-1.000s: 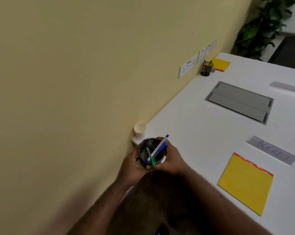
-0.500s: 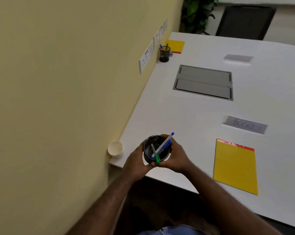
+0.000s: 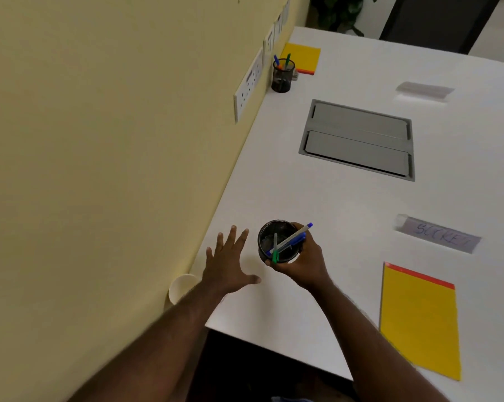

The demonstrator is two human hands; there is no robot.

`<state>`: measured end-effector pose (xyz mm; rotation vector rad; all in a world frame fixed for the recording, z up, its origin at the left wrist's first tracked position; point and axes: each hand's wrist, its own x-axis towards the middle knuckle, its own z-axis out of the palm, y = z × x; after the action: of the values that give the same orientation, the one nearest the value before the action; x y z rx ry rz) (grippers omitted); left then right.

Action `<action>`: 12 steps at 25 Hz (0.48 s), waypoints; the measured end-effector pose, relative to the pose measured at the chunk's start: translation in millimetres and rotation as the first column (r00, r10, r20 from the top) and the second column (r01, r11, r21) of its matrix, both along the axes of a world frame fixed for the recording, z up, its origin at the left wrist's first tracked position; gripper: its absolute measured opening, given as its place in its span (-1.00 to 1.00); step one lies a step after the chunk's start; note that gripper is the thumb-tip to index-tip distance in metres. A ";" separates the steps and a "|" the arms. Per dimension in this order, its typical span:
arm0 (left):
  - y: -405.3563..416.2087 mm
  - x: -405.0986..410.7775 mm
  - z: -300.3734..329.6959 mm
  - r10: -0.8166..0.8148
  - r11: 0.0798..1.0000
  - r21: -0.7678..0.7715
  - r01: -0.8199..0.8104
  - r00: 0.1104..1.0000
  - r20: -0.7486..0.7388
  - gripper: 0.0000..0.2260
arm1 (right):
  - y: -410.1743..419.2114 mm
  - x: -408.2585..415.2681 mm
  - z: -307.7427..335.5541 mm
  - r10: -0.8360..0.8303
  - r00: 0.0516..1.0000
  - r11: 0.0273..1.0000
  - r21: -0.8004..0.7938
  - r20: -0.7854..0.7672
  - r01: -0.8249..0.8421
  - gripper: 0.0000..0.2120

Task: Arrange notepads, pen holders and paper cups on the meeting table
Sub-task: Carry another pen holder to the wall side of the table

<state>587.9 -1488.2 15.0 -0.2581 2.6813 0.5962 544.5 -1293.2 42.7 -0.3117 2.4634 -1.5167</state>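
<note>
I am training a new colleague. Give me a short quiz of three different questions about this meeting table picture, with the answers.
1. True or false: both hands grip the near pen holder.
2. Which lies nearest the paper cup? A. far notepad B. left hand C. socket label
3. Fill in: the far pen holder stands beside the ___ wall.

Key
1. False: only the right hand grips it; the left is open.
2. B
3. yellow

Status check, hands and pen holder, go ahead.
Right hand has its grip round the pen holder. Left hand open, fingers spread. Paper cup at table corner, beside left forearm.
</note>
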 end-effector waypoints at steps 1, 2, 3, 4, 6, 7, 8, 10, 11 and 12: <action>-5.6 -8.3 -4.5 0.017 1.000 -0.002 -0.017 0.999 0.036 0.08 | -3.0 -11.0 -4.6 -0.004 1.000 1.000 0.001 0.005 0.004 -0.22; -11.1 -18.3 -10.0 0.021 1.000 -0.016 -0.020 0.997 0.068 0.10 | -5.7 -23.7 -9.9 -0.002 1.000 1.000 0.004 0.007 0.002 -0.22; -16.3 -30.0 -17.1 0.013 0.999 -0.042 -0.008 0.995 0.097 0.11 | -7.9 -38.0 -16.9 0.004 1.000 1.000 0.008 0.009 -0.004 -0.23; -21.0 -40.2 -22.6 -0.005 0.997 -0.073 0.014 0.992 0.126 0.12 | -10.1 -50.4 -22.7 0.006 1.000 1.000 0.009 0.012 -0.007 -0.24; -28.5 -59.3 -32.7 -0.037 0.991 -0.120 0.058 0.985 0.166 0.12 | -14.6 -74.3 -34.5 -0.014 1.000 1.000 -0.002 0.018 0.014 -0.23; -30.8 -67.4 -38.1 -0.051 0.988 -0.132 0.075 0.983 0.177 0.12 | -17.2 -85.6 -40.1 -0.033 0.999 0.999 -0.006 0.021 0.033 -0.23; -32.1 -75.1 -43.8 -0.062 0.987 -0.137 0.089 0.980 0.189 0.13 | -20.4 -97.9 -45.9 -0.055 0.998 0.998 -0.011 0.023 0.055 -0.23; -32.8 -85.4 -52.6 -0.086 0.982 -0.145 0.117 0.975 0.204 0.14 | -26.6 -118.9 -54.5 -0.102 0.995 0.994 -0.027 0.019 0.102 -0.21; -32.8 -89.0 -56.0 -0.092 0.981 -0.149 0.125 0.973 0.210 0.15 | -29.9 -129.3 -57.5 -0.123 0.992 0.992 -0.034 0.015 0.124 -0.21; -32.6 -91.1 -58.3 -0.087 0.982 -0.146 0.120 0.973 0.214 0.16 | -33.6 -139.6 -59.2 -0.140 0.990 0.989 -0.043 0.012 0.141 -0.21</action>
<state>496.8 -1520.7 -43.3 -0.2081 2.5234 0.3063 404.8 -1326.8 -16.5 -0.1404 2.4946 -1.6245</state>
